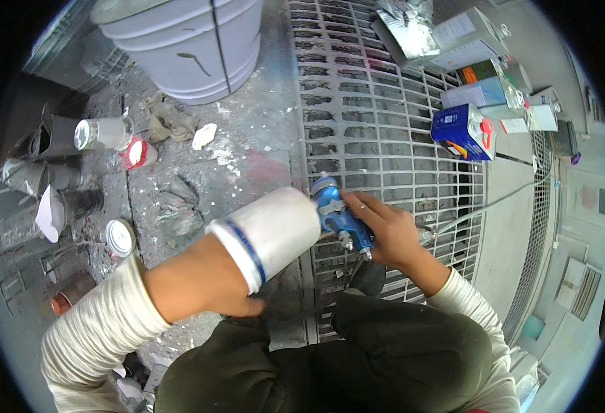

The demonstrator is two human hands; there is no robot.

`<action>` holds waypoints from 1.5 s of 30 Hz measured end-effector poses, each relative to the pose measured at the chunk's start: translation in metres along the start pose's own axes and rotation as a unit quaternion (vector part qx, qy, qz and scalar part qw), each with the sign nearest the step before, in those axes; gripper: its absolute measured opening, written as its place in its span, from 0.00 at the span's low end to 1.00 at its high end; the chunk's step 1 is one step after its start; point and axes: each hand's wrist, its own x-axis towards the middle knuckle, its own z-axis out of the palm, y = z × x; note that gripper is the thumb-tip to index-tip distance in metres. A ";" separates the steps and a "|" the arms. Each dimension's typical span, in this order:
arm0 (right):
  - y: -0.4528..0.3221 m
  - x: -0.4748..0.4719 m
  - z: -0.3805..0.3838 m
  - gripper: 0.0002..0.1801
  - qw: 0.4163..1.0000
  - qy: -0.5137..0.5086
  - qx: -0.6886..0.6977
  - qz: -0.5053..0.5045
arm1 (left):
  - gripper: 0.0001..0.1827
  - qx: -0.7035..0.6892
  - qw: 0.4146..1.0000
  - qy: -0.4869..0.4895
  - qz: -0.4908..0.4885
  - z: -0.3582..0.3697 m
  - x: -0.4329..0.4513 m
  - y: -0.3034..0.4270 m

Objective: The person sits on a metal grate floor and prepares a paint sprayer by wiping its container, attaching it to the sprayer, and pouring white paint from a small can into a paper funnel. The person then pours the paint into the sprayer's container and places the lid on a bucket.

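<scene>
In my right hand (387, 229) is a blue spray gun (336, 211), gripped by its body, with metal fittings pointing down and right. A white plastic cup (276, 227) with a blue band near its rim lies tilted against the gun's left side. My left hand (209, 281) is at the cup's banded end; its fingers are mostly hidden behind the cup, with the thumb showing below. The gun and cup are held above the edge of a metal floor grating (395, 149), over my knees.
A large whitish bucket (189, 57) stands at the upper left. Jars (104, 133), a round lid (120, 237) and crumpled rags (176, 206) lie on the paint-spattered floor. A blue solvent can (460, 131) and several other cans stand at the upper right. A hose (488, 206) crosses the right side.
</scene>
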 end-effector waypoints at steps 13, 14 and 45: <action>-0.007 0.004 0.010 0.54 0.999 0.011 -0.050 -0.008 | 0.51 -0.743 0.622 0.185 -0.163 0.058 -0.044 -0.011; -0.008 0.004 0.010 0.54 0.998 0.013 -0.054 -0.017 | 0.51 -0.779 0.579 0.199 -0.138 0.061 -0.043 -0.010; 0.012 0.023 -0.028 0.45 0.994 -0.085 0.031 -0.065 | 0.34 0.168 0.937 -0.239 -0.190 -0.023 0.049 0.030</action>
